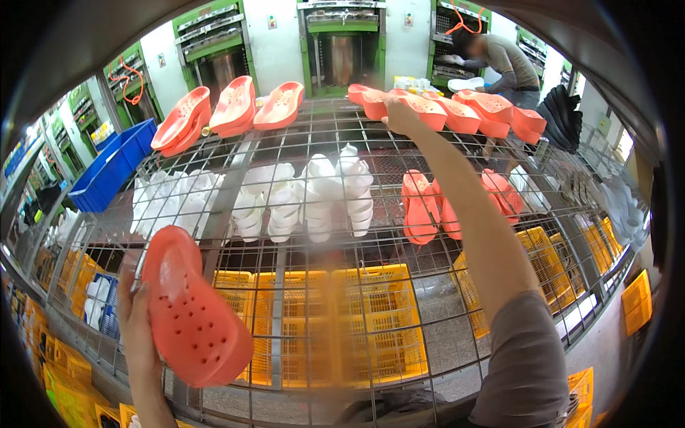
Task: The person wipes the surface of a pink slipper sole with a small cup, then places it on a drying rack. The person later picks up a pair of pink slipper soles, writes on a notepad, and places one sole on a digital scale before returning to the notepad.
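Observation:
A coral-red foam clog [193, 314] with round holes in its toe is held up at the near left. My left hand [140, 321] is closed on its left edge. My right arm stretches far across the wire rack, and my right hand [402, 116] grips a coral clog [372, 102] at the left end of the far right row. Several more coral clogs [492, 107] are lined up to the right of that hand. At the far left of the rack stand further coral clogs [234, 107] in a row.
Beneath the wire rack [300, 143] are white shoe shapes [321, 185], more coral clogs [419, 203] and yellow crates [378, 321]. A blue bin [114, 167] sits at the left. Green machines [342, 46] line the back, where a person [503, 64] bends at the right.

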A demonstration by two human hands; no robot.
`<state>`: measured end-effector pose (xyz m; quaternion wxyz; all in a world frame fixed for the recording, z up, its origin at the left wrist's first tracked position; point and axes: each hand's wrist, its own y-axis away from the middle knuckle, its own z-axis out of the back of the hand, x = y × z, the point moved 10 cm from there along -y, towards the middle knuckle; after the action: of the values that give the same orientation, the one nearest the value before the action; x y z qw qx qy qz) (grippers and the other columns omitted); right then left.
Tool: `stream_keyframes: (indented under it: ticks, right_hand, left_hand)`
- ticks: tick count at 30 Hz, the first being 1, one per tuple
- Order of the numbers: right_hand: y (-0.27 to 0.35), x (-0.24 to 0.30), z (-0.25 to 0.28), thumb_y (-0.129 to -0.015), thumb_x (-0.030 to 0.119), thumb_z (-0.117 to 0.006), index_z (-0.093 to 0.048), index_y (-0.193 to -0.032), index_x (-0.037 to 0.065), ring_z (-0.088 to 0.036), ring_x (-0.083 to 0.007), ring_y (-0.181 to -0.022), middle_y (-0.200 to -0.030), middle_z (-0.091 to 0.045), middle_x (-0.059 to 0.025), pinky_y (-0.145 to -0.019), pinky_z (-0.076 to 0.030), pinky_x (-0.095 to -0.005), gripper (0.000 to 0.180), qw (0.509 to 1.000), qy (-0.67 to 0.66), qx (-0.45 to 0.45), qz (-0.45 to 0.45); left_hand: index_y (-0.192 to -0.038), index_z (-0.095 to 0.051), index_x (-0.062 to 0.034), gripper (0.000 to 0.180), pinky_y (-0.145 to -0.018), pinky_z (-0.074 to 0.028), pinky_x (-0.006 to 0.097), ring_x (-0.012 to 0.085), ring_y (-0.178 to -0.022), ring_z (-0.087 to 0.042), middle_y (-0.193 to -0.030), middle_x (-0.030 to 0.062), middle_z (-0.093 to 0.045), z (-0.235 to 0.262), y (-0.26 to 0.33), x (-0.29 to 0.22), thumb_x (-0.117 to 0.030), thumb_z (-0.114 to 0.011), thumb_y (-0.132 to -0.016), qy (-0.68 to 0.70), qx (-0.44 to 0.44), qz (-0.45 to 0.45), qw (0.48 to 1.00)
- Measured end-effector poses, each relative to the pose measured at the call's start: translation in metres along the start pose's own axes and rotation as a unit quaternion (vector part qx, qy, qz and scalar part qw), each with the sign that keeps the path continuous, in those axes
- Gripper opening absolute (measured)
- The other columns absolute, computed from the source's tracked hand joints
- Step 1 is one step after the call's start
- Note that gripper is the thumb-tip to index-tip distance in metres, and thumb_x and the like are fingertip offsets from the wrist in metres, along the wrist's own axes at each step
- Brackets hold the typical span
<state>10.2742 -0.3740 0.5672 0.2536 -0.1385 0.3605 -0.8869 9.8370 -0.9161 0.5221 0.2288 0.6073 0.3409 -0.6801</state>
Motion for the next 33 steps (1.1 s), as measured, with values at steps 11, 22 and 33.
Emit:
stream_keyframes:
  ticks: [11,22,33]
  right_hand:
    - [0.044,0.102,0.087,-0.100,0.014,-0.063,-0.062,-0.116,0.004,-0.067,-0.0174,-0.085,-0.098,-0.066,-0.0091,-0.078,-0.055,-0.0352,0.019,0.884,-0.456,0.093,-0.055]
    - [0.136,0.241,0.161,-0.104,0.016,-0.062,-0.056,-0.129,0.007,-0.061,-0.0112,-0.096,-0.112,-0.063,-0.0017,-0.083,-0.055,-0.0320,0.028,0.672,-0.694,0.236,0.104]
    - [0.154,0.214,0.117,-0.103,0.033,-0.062,-0.048,-0.145,0.000,-0.062,-0.0187,-0.119,-0.135,-0.059,-0.0123,-0.097,-0.055,-0.0357,0.055,0.640,-0.701,0.293,-0.114]
  left_hand:
    - [-0.149,-0.049,-0.0034,0.060,-0.112,-0.041,0.037,0.0247,-0.132,-0.052,-0.149,0.0159,-0.049,-0.064,-0.031,-0.108,-0.032,-0.065,-0.098,-0.050,0.089,-0.127,0.987]
    - [-0.158,-0.025,-0.0103,0.079,-0.087,-0.060,0.039,0.0276,-0.112,-0.065,-0.135,0.0152,-0.057,-0.098,-0.022,-0.091,-0.031,-0.071,-0.098,0.153,0.134,-0.111,0.973]
    - [-0.151,-0.033,-0.0083,0.066,-0.096,-0.059,0.042,0.0239,-0.112,-0.067,-0.129,0.0122,-0.062,-0.096,-0.016,-0.101,-0.008,-0.069,-0.096,0.201,0.135,-0.175,0.954]
